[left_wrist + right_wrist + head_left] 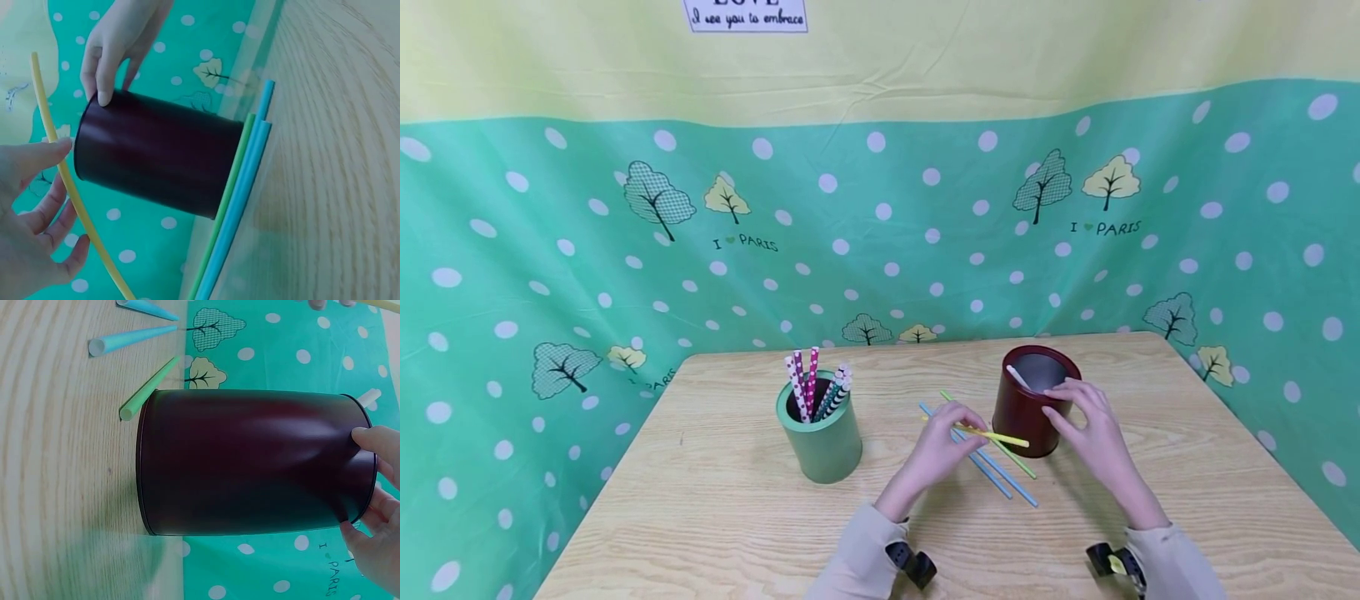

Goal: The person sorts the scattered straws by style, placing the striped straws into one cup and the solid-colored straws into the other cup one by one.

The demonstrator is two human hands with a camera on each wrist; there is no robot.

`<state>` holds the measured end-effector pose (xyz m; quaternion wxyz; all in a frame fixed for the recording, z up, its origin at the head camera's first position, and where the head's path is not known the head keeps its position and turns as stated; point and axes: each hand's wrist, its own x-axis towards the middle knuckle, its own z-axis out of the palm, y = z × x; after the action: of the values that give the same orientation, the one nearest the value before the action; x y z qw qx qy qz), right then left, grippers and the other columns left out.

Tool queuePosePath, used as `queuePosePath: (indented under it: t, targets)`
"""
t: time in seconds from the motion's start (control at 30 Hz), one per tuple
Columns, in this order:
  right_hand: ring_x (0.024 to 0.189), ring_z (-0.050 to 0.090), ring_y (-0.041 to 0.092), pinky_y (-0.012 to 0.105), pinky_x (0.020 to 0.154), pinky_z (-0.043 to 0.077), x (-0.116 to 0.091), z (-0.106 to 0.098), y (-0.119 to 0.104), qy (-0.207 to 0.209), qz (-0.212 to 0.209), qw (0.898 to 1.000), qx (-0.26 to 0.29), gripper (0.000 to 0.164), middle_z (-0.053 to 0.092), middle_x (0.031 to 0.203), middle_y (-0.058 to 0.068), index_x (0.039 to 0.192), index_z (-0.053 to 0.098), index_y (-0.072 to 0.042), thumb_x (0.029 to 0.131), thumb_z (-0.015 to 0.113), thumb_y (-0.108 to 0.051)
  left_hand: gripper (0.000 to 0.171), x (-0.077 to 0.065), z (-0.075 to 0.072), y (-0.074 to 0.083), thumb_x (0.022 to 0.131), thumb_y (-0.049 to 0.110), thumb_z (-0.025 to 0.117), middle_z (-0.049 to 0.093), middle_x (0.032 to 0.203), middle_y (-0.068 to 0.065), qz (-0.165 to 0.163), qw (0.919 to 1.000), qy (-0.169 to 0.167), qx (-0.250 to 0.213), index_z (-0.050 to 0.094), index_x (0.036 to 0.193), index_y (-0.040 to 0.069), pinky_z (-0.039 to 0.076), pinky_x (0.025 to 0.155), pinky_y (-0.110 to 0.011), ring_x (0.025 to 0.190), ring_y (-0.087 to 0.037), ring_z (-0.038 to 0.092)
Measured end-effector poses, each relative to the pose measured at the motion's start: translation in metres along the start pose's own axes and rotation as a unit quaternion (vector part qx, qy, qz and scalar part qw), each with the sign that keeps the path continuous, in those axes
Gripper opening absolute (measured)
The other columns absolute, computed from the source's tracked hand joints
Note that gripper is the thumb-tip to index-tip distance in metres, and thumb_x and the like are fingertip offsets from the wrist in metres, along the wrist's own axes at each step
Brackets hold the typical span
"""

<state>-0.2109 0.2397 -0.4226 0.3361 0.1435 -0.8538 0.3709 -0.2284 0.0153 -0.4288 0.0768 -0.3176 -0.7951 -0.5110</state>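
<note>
In the head view my left hand (946,442) pinches a yellow straw (1011,439) above the table, in front of the dark red cylindrical holder (1022,417). The left wrist view shows that yellow straw (78,203) between thumb and fingers, slightly curved. My right hand (1093,429) grips the holder's rim on its right side, thumb outside. A white straw (1018,377) leans inside the holder, its end above the rim. Two blue straws (1017,483) and a green straw (1028,471) lie on the table between my hands, close to the holder's base.
To the left stands a green cylindrical holder (827,454) with several patterned straws (810,379) in pink, purple, teal and black. The wooden table (700,500) ends at a green dotted curtain (880,250) behind it. A band with a black device (912,565) sits on each wrist.
</note>
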Motion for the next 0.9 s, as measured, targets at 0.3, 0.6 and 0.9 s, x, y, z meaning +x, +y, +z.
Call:
queuePosePath:
  t: [0.3, 0.6, 0.9]
  targets:
    - [0.104, 0.042, 0.033, 0.010, 0.092, 0.019, 0.001, 0.000, -0.001, 0.000, -0.004, 1.000, 0.000, 0.027, 0.056, 0.096, 0.014, 0.090, 0.063, 0.000, 0.065, 0.070, 0.009, 0.010, 0.006, -0.008, 0.023, 0.076, 0.000, 0.065, 0.059, 0.085, -0.008, -0.018, 0.9974, 0.035, -0.061, 0.062, 0.085, 0.002, 0.044, 0.078, -0.032, 0.083, -0.022, 0.053]
    - [0.107, 0.041, 0.033, 0.016, 0.093, 0.023, 0.000, -0.001, -0.002, -0.009, 0.011, 1.000, -0.007, 0.026, 0.056, 0.097, 0.014, 0.092, 0.063, 0.000, 0.068, 0.069, 0.007, 0.010, 0.014, -0.020, 0.055, 0.077, -0.001, 0.063, 0.059, 0.086, -0.016, -0.041, 0.9892, 0.071, -0.121, 0.059, 0.086, -0.005, 0.046, 0.079, -0.038, 0.084, -0.025, 0.055]
    - [0.105, 0.041, 0.032, 0.011, 0.091, 0.020, 0.000, -0.001, -0.002, -0.009, 0.006, 1.000, -0.002, 0.026, 0.056, 0.098, 0.013, 0.091, 0.063, -0.001, 0.067, 0.069, 0.007, 0.015, 0.020, -0.024, 0.068, 0.079, -0.004, 0.059, 0.055, 0.092, -0.024, -0.052, 0.9753, 0.100, -0.190, 0.055, 0.091, -0.011, 0.045, 0.081, -0.036, 0.089, -0.030, 0.055]
